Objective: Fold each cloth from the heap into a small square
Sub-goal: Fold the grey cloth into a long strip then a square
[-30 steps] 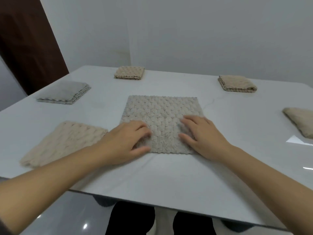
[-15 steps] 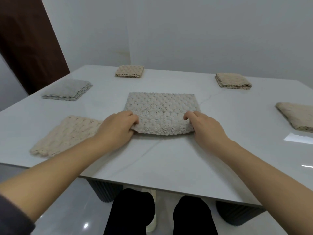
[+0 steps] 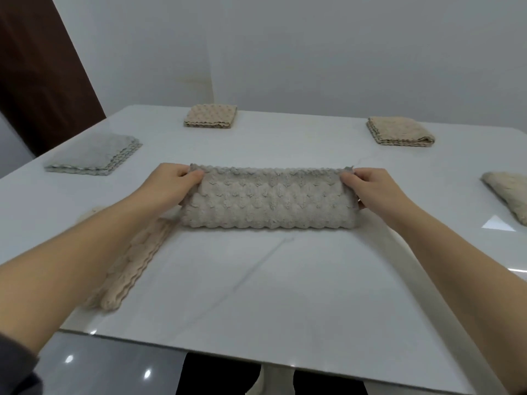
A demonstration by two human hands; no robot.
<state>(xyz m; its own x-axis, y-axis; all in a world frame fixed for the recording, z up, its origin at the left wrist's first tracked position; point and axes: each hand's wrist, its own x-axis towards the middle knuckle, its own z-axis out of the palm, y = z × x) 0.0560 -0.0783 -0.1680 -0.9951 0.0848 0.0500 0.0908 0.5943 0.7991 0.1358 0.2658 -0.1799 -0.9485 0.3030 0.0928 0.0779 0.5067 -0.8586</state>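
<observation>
Our left hand [image 3: 168, 183] pinches one end of the grey cloth [image 3: 268, 201], doubled over midway between the side edges of the table [image 3: 285, 280], and our right hand [image 3: 370, 189] pinches the other, so we should set both held corners down level, edge on edge, then press the fold flat.

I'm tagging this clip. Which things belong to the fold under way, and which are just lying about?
In the job: held cloth, left hand, right hand.
Lying about: grey square, middle beige square, far-right beige square, right-edge cloth, near-left beige cloth.

Dark grey sleeve [image 3: 13, 366], black trousers [image 3: 218, 379]
</observation>
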